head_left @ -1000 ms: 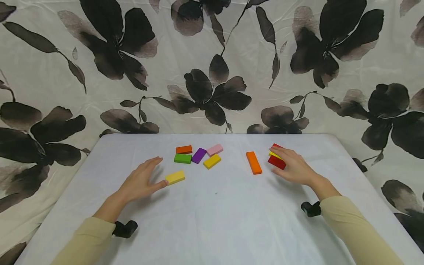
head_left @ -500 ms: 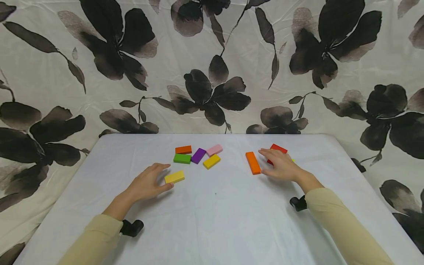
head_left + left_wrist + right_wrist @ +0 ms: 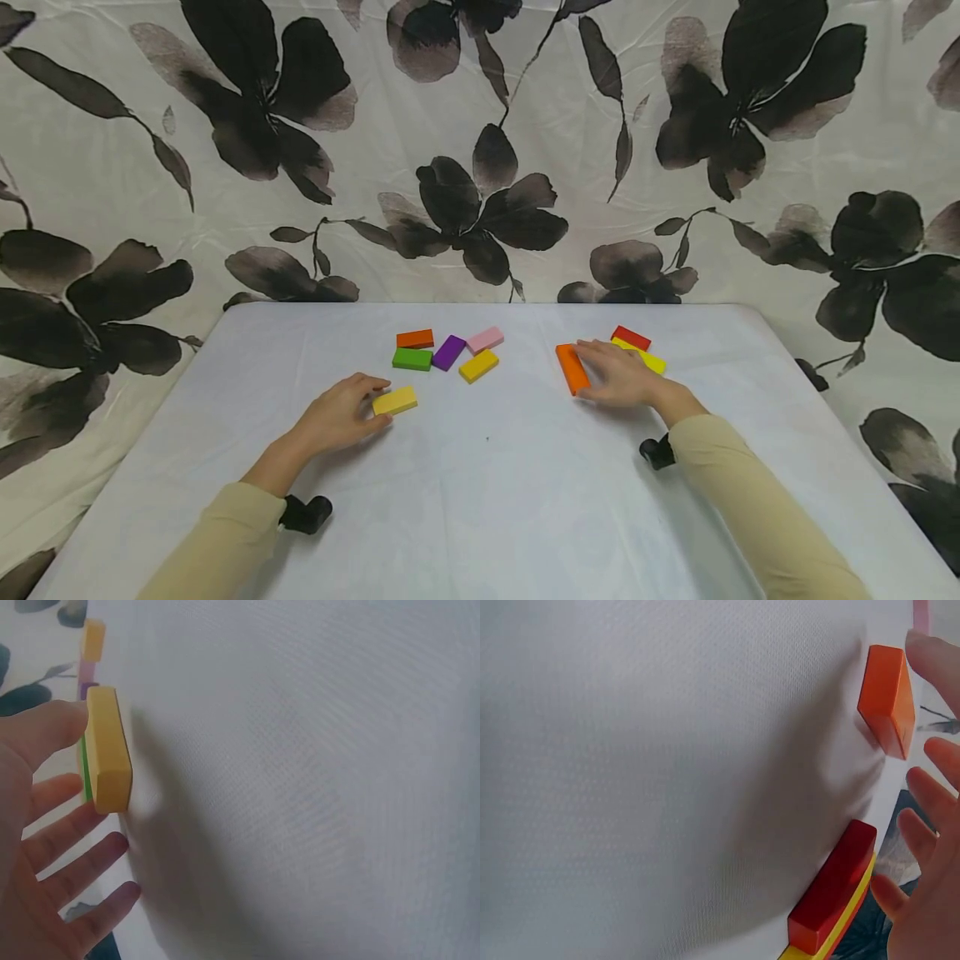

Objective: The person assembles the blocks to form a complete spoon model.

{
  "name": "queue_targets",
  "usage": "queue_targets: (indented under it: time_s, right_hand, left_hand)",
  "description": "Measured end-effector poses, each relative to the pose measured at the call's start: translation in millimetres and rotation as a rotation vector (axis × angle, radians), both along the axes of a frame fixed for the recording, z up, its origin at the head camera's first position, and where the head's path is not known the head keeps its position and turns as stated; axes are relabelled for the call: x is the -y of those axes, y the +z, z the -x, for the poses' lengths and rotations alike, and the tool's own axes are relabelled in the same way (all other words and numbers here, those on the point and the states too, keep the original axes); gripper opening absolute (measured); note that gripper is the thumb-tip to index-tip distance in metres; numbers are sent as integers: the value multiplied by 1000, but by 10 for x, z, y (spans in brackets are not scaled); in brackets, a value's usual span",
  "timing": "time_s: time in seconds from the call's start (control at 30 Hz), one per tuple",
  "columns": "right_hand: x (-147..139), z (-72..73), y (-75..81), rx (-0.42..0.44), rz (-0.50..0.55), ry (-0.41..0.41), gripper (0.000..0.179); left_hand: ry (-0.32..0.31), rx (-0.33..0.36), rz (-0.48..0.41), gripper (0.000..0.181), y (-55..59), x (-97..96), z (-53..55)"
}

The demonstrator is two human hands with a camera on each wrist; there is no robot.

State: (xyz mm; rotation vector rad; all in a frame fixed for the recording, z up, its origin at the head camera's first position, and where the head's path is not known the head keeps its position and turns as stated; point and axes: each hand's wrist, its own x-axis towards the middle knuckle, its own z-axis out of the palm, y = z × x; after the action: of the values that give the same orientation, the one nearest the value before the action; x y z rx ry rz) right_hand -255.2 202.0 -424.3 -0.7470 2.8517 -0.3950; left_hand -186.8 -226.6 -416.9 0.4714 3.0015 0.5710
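In the head view my left hand [image 3: 341, 414] spans a pale yellow block [image 3: 395, 401], thumb on its near side and fingers on its far side. The left wrist view has the thumb against or just beside this yellow block [image 3: 109, 750], the other fingers spread; firm contact cannot be made out. My right hand [image 3: 622, 375] reaches over the right side of an orange block [image 3: 572, 369], thumb by its near end. Seen from the right wrist, that orange block [image 3: 885, 701] lies beside the thumb, fingers spread. A dark red block [image 3: 832, 889] is hidden under the hand from above.
Left of centre lie an orange-red block [image 3: 416, 339], a green block [image 3: 412, 359], a purple block [image 3: 449, 353], a pink block [image 3: 485, 339] and another yellow block [image 3: 479, 366]. A red block [image 3: 632, 337] and a yellow block [image 3: 651, 362] lie behind the right hand.
My right hand has moved left from the red and yellow blocks to the orange block. My left hand has moved right, its fingers drawing in around the pale yellow block. The blocks stay in place.
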Motion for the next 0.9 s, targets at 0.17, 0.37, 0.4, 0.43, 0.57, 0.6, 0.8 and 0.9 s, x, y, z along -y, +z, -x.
queue_targets:
  time_s: [0.17, 0.37, 0.4, 0.43, 0.57, 0.6, 0.8, 0.9]
  right_hand:
    - [34, 23, -19, 54, -40, -7, 77]
    - [45, 48, -54, 39, -47, 6, 76]
    - [47, 55, -57, 39, -43, 6, 76]
    - [51, 61, -62, 36, -39, 9, 76]
    - [68, 85, -88, 29, -23, 8, 76]
    - [75, 85, -91, 25, -19, 5, 76]
    - [105, 70, -114, 2, -3, -17, 77]
    - [103, 68, -126, -7, -4, -18, 78]
  left_hand:
    - [21, 14, -1, 49, -4, -7, 7]
    - [30, 14, 7, 47, 0, -20, 9]
    - [31, 15, 9, 47, 4, -22, 8]
    - [39, 18, 11, 46, 7, -23, 9]
    - [49, 37, 8, 44, 22, -23, 21]
    - [54, 43, 6, 43, 28, -24, 22]
    - [66, 61, 5, 41, 12, -36, 53]
    - [66, 58, 1, 40, -14, -46, 77]
